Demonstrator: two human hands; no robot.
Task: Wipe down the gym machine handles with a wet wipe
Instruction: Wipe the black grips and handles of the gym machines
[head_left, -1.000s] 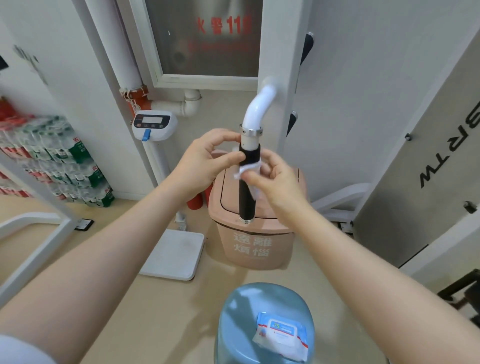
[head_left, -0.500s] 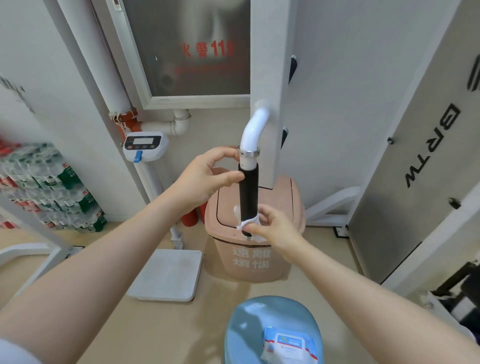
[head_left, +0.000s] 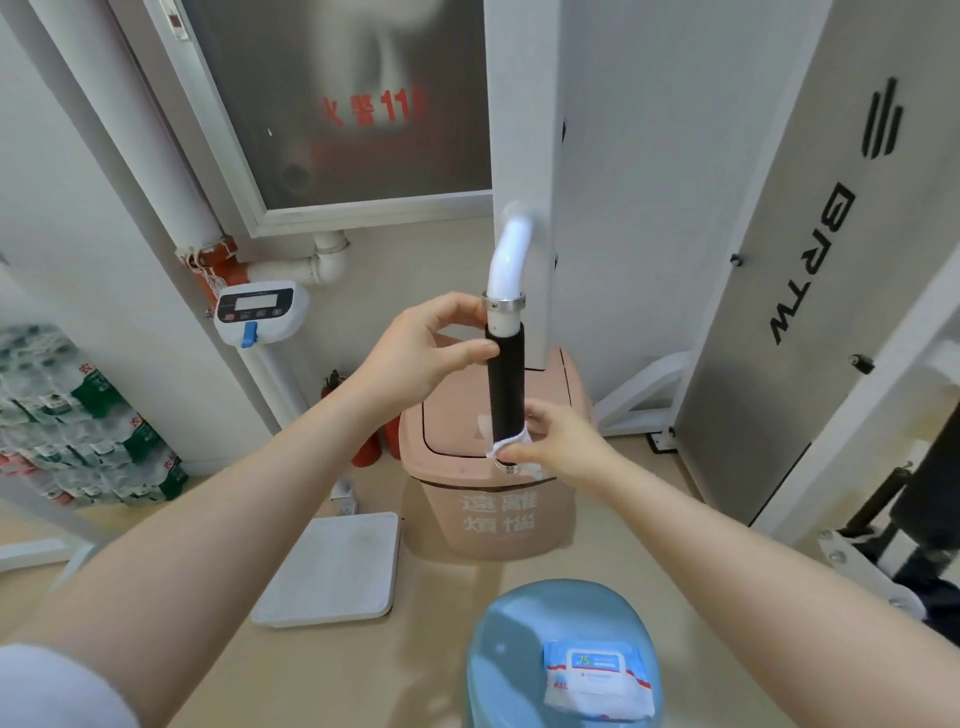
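Note:
A gym machine handle (head_left: 505, 379) hangs down from a white bent tube; its grip is black foam under a metal collar. My left hand (head_left: 423, 353) holds the top of the black grip between thumb and fingers, just below the collar. My right hand (head_left: 558, 441) wraps a white wet wipe (head_left: 506, 441) round the bottom end of the grip. The handle's lower tip is partly hidden by the wipe and my fingers.
A pink lidded bin (head_left: 488, 499) stands right under the handle. A blue water-jug top (head_left: 561, 654) in front carries a pack of wet wipes (head_left: 595, 680). A white floor scale (head_left: 332, 566) and its display post (head_left: 257, 312) stand left. Machine panels (head_left: 810, 291) rise right.
My right hand slid the wipe down the black grip from near the top to its bottom end. My left hand stayed at the top.

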